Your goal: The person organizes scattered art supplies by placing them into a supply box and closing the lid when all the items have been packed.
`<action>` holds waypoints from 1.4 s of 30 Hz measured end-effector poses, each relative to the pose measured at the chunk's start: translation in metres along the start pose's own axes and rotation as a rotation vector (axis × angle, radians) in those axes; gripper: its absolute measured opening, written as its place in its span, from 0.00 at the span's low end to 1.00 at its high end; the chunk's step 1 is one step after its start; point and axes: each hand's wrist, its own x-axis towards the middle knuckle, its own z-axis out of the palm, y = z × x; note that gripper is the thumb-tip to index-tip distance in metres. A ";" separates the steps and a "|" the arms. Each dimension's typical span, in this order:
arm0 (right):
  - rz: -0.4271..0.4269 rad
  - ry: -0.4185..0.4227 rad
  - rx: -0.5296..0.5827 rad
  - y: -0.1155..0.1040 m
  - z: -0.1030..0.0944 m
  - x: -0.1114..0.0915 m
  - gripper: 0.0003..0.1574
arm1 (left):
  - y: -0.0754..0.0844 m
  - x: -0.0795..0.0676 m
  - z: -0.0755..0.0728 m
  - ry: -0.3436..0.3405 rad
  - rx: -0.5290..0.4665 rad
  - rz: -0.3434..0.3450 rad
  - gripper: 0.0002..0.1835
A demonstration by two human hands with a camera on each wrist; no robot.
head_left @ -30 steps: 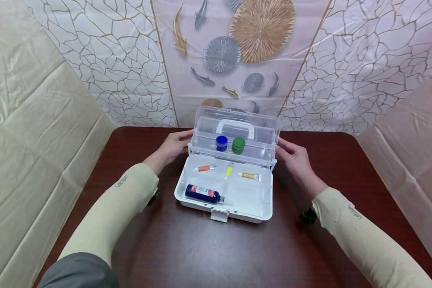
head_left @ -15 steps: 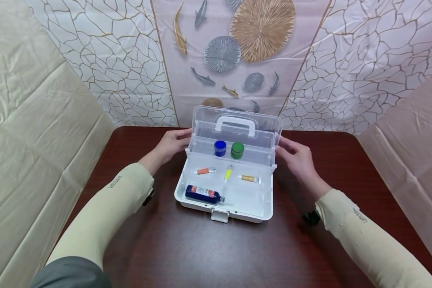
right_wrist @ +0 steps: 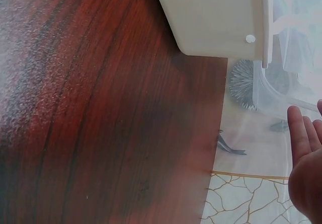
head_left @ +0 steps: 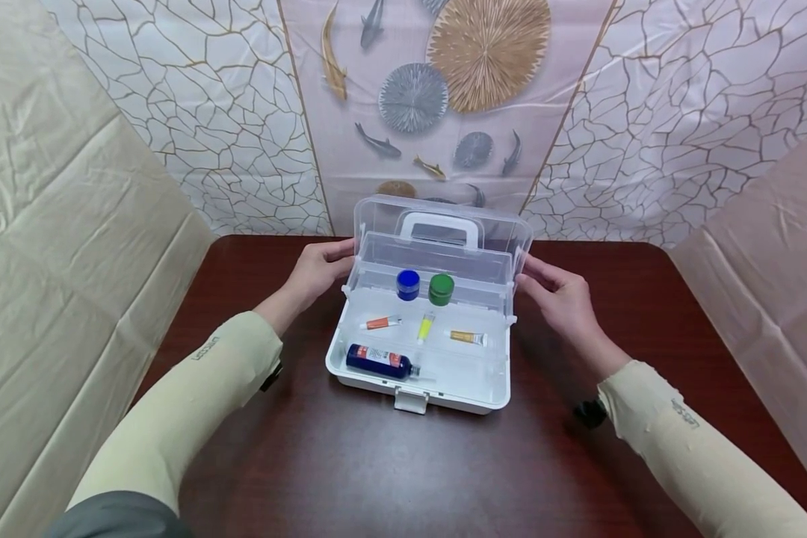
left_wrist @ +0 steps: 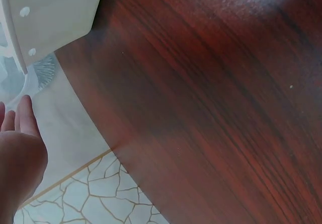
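Note:
A white storage box (head_left: 417,400) with a clear lid (head_left: 437,209) stands on the table, lid raised. In the head view my left hand (head_left: 309,276) touches the lid's left edge with extended fingers. At the lid's right edge my right hand (head_left: 563,299) has its fingers against the plastic. Both wrist views show straight fingers (left_wrist: 29,116) (right_wrist: 300,136) by the clear rim. A blue jar (head_left: 408,285) and a green jar (head_left: 441,289) sit on the clear inner tray. Below lie an orange tube (head_left: 382,322), a yellow tube (head_left: 426,327), a gold tube (head_left: 467,337) and a dark blue bottle (head_left: 379,361).
The box rests on a dark red-brown wooden table (head_left: 403,478). A patterned cloth backdrop (head_left: 242,112) hangs close behind the table's far edge, with pale cloth walls (head_left: 54,224) on both sides. A white latch (head_left: 411,400) hangs at the box's front, and a white handle (head_left: 440,219) is on the lid.
The lid has swung forward somewhat, with both hands still at its edges. The clear tray and its two jars have come lower and nearer. The tubes and bottle stay in the box.

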 end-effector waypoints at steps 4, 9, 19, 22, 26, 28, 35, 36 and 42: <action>0.007 0.002 -0.049 -0.001 -0.003 -0.004 0.28 | 0.000 -0.002 0.001 0.013 0.010 0.007 0.24; 0.014 -0.029 0.016 -0.004 -0.005 -0.006 0.27 | 0.003 -0.006 0.001 0.005 0.002 0.003 0.24; 0.049 -0.123 0.419 -0.011 -0.010 -0.002 0.32 | 0.024 -0.005 -0.003 -0.017 -0.184 -0.115 0.22; 0.062 -0.141 0.463 -0.015 -0.013 0.001 0.35 | 0.033 -0.005 -0.003 -0.017 -0.215 -0.173 0.27; 0.080 -0.156 0.445 -0.019 -0.015 0.003 0.37 | 0.047 -0.005 -0.002 0.005 -0.229 -0.235 0.35; 0.084 -0.159 0.424 -0.020 -0.015 0.003 0.37 | 0.052 -0.006 -0.001 0.021 -0.238 -0.261 0.38; 0.105 -0.137 0.486 -0.020 -0.012 0.002 0.38 | 0.056 -0.014 0.001 0.072 -0.281 -0.288 0.41; 0.106 -0.137 0.499 -0.020 -0.011 0.001 0.38 | 0.055 -0.015 0.000 0.077 -0.292 -0.282 0.40; 0.107 -0.157 0.550 -0.025 -0.010 -0.003 0.39 | 0.046 -0.023 -0.003 0.076 -0.338 -0.223 0.40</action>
